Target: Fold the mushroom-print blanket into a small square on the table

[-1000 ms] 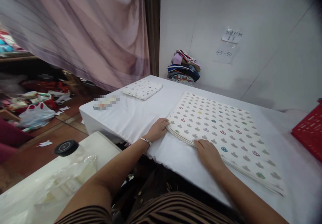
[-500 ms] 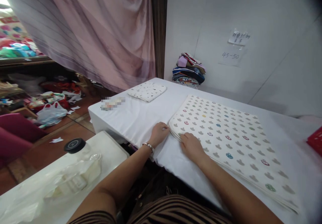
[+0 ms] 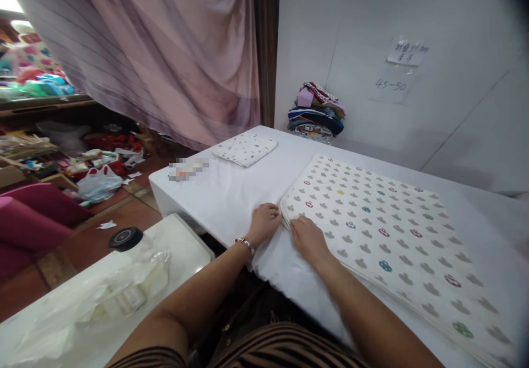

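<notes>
A large folded white cloth (image 3: 372, 219) with grey shapes and a few coloured ones lies flat on the white-covered table (image 3: 231, 197). At its near left corner, my left hand (image 3: 264, 222) has its fingers bent against the edge of the layers. Close beside it on the right, my right hand (image 3: 308, 238) pinches the near edge of the same cloth, thumb and fingers together. A smaller folded cloth (image 3: 246, 149) with small dark prints rests toward the table's far left corner.
Beyond the table stands a pile of folded fabrics (image 3: 316, 114) by the wall. A lower white surface (image 3: 177, 236) at the near left holds a black-lidded jar (image 3: 126, 238) and a clear plastic bag (image 3: 136, 280). A pink curtain (image 3: 198, 54) hangs behind.
My right hand has shifted slightly left along the cloth's edge, nearer the corner and my left hand. The view has turned a little to the left.
</notes>
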A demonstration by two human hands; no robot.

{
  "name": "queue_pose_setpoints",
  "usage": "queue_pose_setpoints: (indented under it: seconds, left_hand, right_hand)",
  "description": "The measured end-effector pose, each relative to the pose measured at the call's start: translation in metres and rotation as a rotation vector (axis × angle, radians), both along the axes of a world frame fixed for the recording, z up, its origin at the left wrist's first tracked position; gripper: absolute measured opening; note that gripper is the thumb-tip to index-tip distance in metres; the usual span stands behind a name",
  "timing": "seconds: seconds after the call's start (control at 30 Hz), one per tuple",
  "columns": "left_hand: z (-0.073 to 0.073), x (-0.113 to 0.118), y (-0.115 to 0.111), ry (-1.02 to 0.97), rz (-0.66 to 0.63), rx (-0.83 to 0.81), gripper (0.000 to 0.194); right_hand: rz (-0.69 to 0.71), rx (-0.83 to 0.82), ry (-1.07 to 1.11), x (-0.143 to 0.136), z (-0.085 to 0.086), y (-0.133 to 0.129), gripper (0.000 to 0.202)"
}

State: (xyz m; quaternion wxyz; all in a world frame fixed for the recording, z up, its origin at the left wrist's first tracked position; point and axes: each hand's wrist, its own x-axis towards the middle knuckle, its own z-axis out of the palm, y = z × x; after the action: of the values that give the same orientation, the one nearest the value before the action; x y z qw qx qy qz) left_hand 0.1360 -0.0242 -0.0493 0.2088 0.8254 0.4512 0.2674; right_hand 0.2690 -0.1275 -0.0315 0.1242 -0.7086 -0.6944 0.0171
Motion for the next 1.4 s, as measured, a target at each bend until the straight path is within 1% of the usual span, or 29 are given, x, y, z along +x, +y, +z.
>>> queue_pose_setpoints:
  seconds: [0.2, 0.33, 0.53, 0.63, 0.73, 0.9, 0.97, 1.07, 1.13, 1.2, 1.3, 1.4]
  left_hand:
    - [0.0, -0.001, 0.002, -0.03, -0.009, -0.027, 0.018]
    - [0.002, -0.001, 0.001, -0.049, -0.011, -0.04, 0.018]
    - [0.005, 0.0, 0.006, -0.037, 0.017, -0.074, 0.029]
    - [0.007, 0.008, 0.017, 0.026, 0.042, -0.082, 0.033]
    - [0.01, 0.023, 0.031, 0.085, 0.049, -0.085, 0.033]
    - [0.014, 0.048, 0.049, 0.112, 0.076, -0.113, 0.021]
    - [0.013, 0.052, 0.05, 0.11, 0.076, -0.105, 0.015]
    - [0.008, 0.053, 0.049, 0.092, 0.086, -0.068, 0.01]
    - [0.005, 0.051, 0.047, 0.072, 0.084, -0.037, 0.01]
    - [0.004, 0.049, 0.045, 0.056, 0.071, -0.009, 0.009]
    - [0.003, 0.048, 0.043, 0.046, 0.045, 0.052, 0.007]
    - [0.003, 0.047, 0.042, 0.043, 0.015, 0.085, 0.01]
  right_hand:
    - [0.008, -0.008, -0.021, -0.002, 0.0, 0.001, 0.027]
    - [0.043, 0.005, -0.046, -0.005, -0.002, 0.0, 0.027]
    - [0.062, 0.057, -0.083, -0.007, -0.008, 0.0, 0.022]
    - [0.056, 0.081, -0.065, -0.008, -0.012, 0.0, 0.023]
    - [0.068, 0.106, -0.044, -0.008, -0.016, 0.0, 0.024]
    - [0.07, 0.102, 0.011, -0.009, -0.016, -0.001, 0.028]
    - [0.067, 0.096, 0.076, -0.009, -0.014, -0.003, 0.027]
    - [0.051, 0.082, 0.269, -0.004, -0.008, -0.005, 0.023]
    - [0.044, 0.044, 0.427, 0.004, -0.002, -0.004, 0.024]
    - [0.029, 0.015, 0.561, 0.016, 0.006, 0.004, 0.025]
    - [-0.069, -0.009, 0.686, 0.037, 0.017, 0.031, 0.02]
    - [-0.241, -0.106, 0.817, 0.051, 0.024, 0.071, 0.016]
